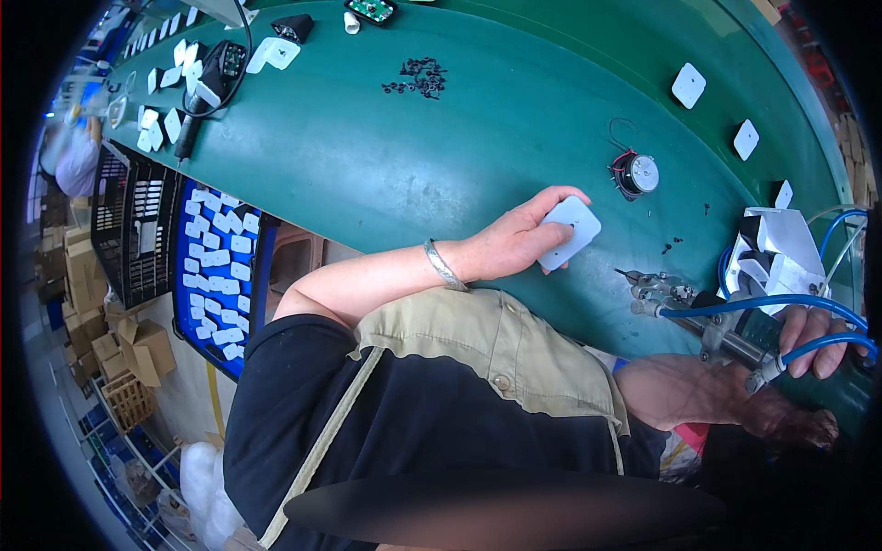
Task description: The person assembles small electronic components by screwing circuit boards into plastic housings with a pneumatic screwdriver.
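Head view showed the left hand [519, 241] holding one white plate [581, 220] above the near side of the green worktop [322, 119], thumb pressed on its face; the right hand [813, 340] had its fingers curled beside a metal air tool [726, 340], though I could not tell whether they gripped it. The plate might have slipped, since so much of it jutted past the thumb, or been scratched by the tool's tip, which pointed its way. Blue hoses [781, 301] crossing near the right fingers could have snagged, and the thin wire of the round unit [640, 173] could have been caught by a passing sleeve. By count: two hands, one held plate, one round unit, one air tool, three loose white pieces [688, 85] at the far right, and one heap of black screws [423, 78], too tangled to number, like the plates overlapping in the blue tray [197, 347].
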`<state>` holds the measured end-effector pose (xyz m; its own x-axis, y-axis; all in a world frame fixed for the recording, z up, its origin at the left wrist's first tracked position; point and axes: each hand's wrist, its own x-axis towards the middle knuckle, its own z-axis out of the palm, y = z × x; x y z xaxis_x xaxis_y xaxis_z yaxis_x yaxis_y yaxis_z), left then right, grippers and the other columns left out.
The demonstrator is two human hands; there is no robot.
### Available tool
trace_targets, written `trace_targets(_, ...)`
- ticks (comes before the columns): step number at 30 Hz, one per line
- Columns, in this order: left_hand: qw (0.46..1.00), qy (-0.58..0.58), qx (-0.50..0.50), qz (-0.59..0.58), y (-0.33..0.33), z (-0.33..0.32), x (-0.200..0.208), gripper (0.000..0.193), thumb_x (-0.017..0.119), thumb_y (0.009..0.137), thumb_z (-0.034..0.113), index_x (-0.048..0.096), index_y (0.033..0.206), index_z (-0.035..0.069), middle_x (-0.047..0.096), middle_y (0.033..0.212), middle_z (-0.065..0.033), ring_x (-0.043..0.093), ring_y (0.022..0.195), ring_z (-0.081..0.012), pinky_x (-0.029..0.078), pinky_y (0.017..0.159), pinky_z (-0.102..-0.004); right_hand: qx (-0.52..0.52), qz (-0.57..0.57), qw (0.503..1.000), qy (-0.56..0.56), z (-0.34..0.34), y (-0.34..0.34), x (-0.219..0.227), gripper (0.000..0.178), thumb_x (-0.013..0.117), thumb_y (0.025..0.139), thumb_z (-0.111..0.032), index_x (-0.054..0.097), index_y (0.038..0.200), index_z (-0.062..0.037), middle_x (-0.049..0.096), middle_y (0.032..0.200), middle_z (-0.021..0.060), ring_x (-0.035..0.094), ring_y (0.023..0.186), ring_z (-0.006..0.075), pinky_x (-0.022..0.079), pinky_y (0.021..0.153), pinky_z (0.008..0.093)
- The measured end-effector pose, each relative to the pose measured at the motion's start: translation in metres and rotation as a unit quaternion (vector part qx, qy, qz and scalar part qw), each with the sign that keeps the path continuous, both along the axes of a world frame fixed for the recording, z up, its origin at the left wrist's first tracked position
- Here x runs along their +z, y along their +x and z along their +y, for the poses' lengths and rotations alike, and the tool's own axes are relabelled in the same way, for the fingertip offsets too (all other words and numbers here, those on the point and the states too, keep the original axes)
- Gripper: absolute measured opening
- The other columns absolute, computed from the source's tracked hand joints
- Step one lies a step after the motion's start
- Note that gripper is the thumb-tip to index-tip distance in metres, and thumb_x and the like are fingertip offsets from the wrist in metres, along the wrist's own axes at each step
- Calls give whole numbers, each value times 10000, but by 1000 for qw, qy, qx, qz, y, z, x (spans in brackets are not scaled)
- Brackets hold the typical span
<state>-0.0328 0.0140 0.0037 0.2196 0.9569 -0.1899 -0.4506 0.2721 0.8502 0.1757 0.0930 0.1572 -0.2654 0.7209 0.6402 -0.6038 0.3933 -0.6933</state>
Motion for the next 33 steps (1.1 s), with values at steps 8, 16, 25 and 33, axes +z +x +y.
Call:
trace_targets(8,1000,0,11,25,-1,0,-4,357,388,859,97,350,1212,129,500,935,-58,538,719,-109,450,603,-250,26,-5,1000,-10,0,2,4,670,731,655,-379,395,1143,-68,511,824,19,520,671,112,373,648,220)
trace_targets(16,948,-140,-10,-287,0,4,-6,408,436,897,170,325,1290,156,477,1124,-82,524,997,-221,442,886,-350,85,-46,995,-22,2,12,10,671,734,658,-337,398,1151,-32,500,827,27,509,699,123,385,654,229)
trace_targets(25,918,-185,-34,-348,9,10,-1,379,453,904,217,365,1266,148,467,1145,-57,487,1058,-195,421,924,-401,86,18,996,-9,-9,-8,13,710,759,635,-298,357,1160,-38,499,826,25,503,671,122,403,614,229)
trace_targets(33,926,-156,-13,-342,12,3,-6,368,440,909,220,362,1256,124,455,1169,-48,484,1067,-172,422,923,-405,107,23,994,-19,-7,-12,10,685,761,636,-291,364,1138,-46,501,821,23,502,670,120,403,609,228)
